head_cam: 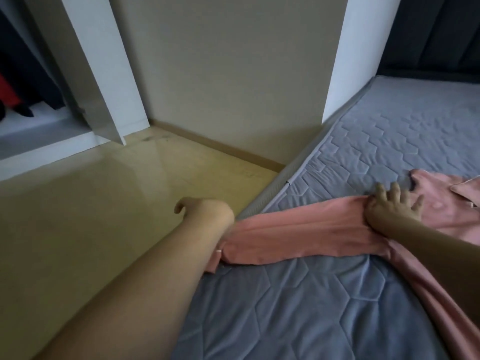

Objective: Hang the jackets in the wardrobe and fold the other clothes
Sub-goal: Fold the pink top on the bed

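A pink shirt (pixel 306 235) lies on the grey quilted mattress (pixel 298 307), with one sleeve stretched left toward the mattress edge. My right hand (pixel 394 206) presses flat on the shirt where the sleeve meets the body, fingers spread. The shirt's collar (pixel 465 189) shows at the far right. My left hand (pixel 205 211) hovers over the floor just past the mattress edge, its fingers loosely curled and no fabric visible in them. The sleeve's cuff end lies under my left wrist and forearm. The left palm is hidden.
An open wardrobe (pixel 39 131) stands at the upper left with dark and red clothes (pixel 15 81) hanging inside; its white door (pixel 104 74) juts out. Beige floor (pixel 104 203) lies between wardrobe and bed. A wall and white pillar (pixel 358 48) stand behind.
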